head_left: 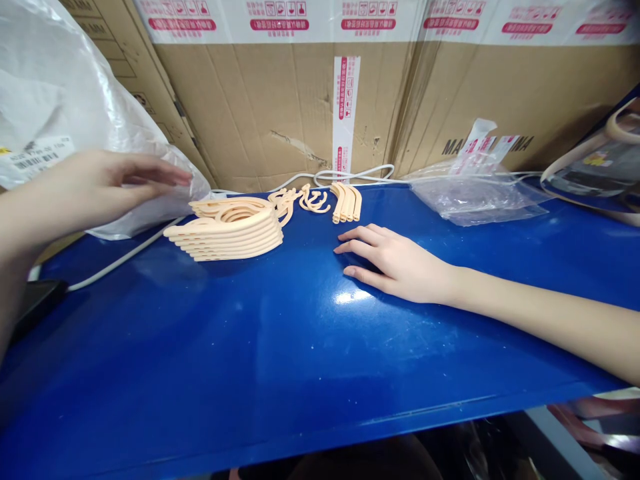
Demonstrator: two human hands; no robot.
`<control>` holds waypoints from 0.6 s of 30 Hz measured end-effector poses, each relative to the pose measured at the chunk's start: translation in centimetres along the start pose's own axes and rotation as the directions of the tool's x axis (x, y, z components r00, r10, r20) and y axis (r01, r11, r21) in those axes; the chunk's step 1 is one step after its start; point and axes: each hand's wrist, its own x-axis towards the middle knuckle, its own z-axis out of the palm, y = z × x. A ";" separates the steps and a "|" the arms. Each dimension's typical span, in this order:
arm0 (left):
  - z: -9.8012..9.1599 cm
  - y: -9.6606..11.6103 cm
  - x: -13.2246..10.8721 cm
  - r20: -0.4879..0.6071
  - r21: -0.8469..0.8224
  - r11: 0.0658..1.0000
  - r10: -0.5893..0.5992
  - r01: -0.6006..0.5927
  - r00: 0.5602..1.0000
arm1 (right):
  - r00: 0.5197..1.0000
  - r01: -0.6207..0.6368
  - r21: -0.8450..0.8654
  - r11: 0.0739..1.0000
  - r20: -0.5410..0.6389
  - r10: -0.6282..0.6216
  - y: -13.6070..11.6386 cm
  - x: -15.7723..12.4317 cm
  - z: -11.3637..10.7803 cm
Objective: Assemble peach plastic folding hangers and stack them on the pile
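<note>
My left hand hovers at the left, in front of a white plastic bag, with its fingers stretched out and nothing seen in them. Just right of it and lower lies a neat stack of cream plastic curved pieces, which look like hanger arms. Beyond the stack is a small heap of cream hooks. Several short curved cream tubes lie side by side to the right of the hooks. My right hand rests palm down on the blue table, fingers apart, just in front of those tubes and holding nothing.
The blue table backs onto taped cardboard boxes. The white plastic bag bulges at the left, above a black object. A white cable runs along the back. Clear plastic bags lie at the back right.
</note>
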 end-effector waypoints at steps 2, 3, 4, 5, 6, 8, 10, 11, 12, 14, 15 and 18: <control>0.0 1.5 -0.6 -0.165 0.043 0.999 0.004 0.003 0.986 | 1.000 0.002 0.012 1.000 -0.006 -0.002 0.0 0.0 0.0; 0.0 2.6 -1.0 -0.239 0.055 0.998 0.023 -0.010 0.971 | 1.000 0.003 0.015 1.000 -0.008 -0.003 0.0 0.0 0.0; 0.2 4.0 -1.4 -0.308 0.065 0.997 0.066 -0.048 0.949 | 1.000 0.003 0.016 1.000 -0.009 -0.003 0.0 0.1 0.1; 0.5 5.5 -1.8 -0.370 0.073 0.993 0.113 -0.093 0.922 | 1.000 0.003 0.015 1.000 -0.008 -0.003 0.0 0.1 0.1; 0.8 7.1 -2.3 -0.420 0.080 0.985 0.170 -0.150 0.892 | 1.000 0.001 0.012 1.000 -0.006 -0.001 0.0 0.1 0.1; 2.0 10.0 -3.3 -0.397 0.076 0.951 0.306 -0.301 0.865 | 1.000 -0.002 0.004 1.000 0.000 0.002 0.0 0.1 0.1; 3.6 12.3 -4.3 -0.289 0.003 0.880 0.456 -0.476 0.842 | 1.000 -0.003 -0.003 1.000 0.004 0.003 0.0 0.1 0.1; 4.4 13.1 -4.7 -0.232 -0.045 0.845 0.510 -0.533 0.828 | 1.000 -0.001 -0.006 1.000 0.006 0.001 0.0 0.1 0.1; 5.2 13.7 -5.1 -0.164 -0.080 0.833 0.531 -0.548 0.831 | 1.000 0.000 -0.008 1.000 0.005 0.000 0.0 0.1 0.1; 6.8 14.2 -5.6 -0.034 -0.138 0.834 0.534 -0.534 0.845 | 1.000 -0.004 -0.004 1.000 -0.002 0.004 0.0 0.1 0.2; 7.4 14.2 -5.7 0.020 -0.171 0.837 0.531 -0.520 0.847 | 1.000 -0.010 0.001 1.000 -0.007 0.010 0.1 0.1 0.2; 8.4 13.6 -5.5 0.164 -0.251 0.866 0.478 -0.432 0.863 | 0.999 -0.029 0.023 0.999 -0.022 0.029 0.2 0.1 0.3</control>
